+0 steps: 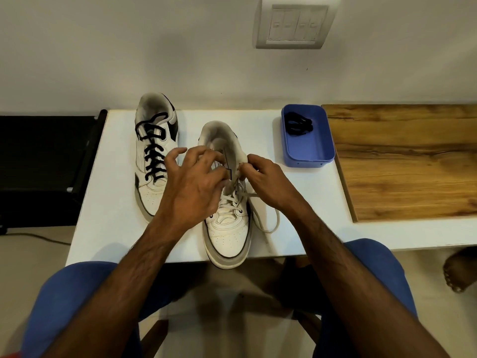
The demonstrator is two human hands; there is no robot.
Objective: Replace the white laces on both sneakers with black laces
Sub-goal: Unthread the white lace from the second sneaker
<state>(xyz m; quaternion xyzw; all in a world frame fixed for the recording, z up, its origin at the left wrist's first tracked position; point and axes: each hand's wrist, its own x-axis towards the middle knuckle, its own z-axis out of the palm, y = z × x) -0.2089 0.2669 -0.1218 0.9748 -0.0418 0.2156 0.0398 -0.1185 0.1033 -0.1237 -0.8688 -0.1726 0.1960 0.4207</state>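
Two white sneakers stand on the white table (111,228). The left sneaker (154,156) is laced with a black lace. The right sneaker (227,228) carries a white lace (268,223), whose loose end trails off its right side. My left hand (196,182) lies over the right sneaker's upper eyelets with curled fingers on the tongue area; whether it holds the lace is hidden. My right hand (268,182) pinches the white lace at the upper right eyelets. A bundled black lace (299,124) lies in a blue tray (309,151).
The blue tray stands at the table's back right, next to a wooden board (407,161). A dark unit (38,161) sits left of the table. A switch plate (294,21) is on the wall. My knees and a bare foot (459,272) show below the table edge.
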